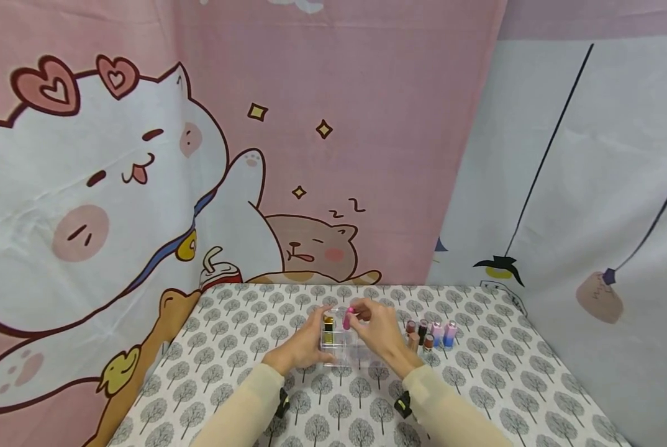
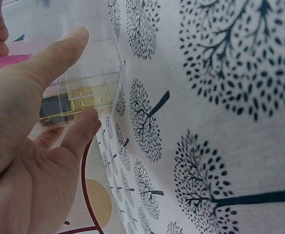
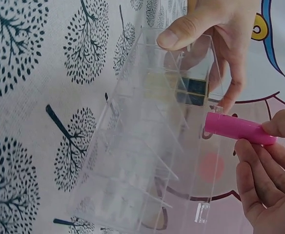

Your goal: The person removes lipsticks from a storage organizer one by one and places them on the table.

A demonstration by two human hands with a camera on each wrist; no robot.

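In the head view a clear compartmented organizer [image 1: 341, 357] stands on the tree-print cloth. My left hand [image 1: 304, 344] grips its left side, thumb over the near edge and fingers along the outer wall. Between the thumb and fingers of my right hand [image 1: 379, 326] is a bright pink lipstick tube [image 3: 236, 129], pinched by one end above the organizer. The right wrist view shows its other end at the far row of compartments; whether it touches is unclear. Inside, beside my left hand, sit a black-and-gold lipstick [image 1: 328, 324] and a gold one [image 1: 328, 338].
Right of the organizer several lipsticks stand upright close together, among them a dark one [image 1: 423, 330], a brown one [image 1: 429, 342] and a pink-to-blue one [image 1: 450, 334]. A cartoon curtain [image 1: 367, 155] hangs behind the table's far edge.
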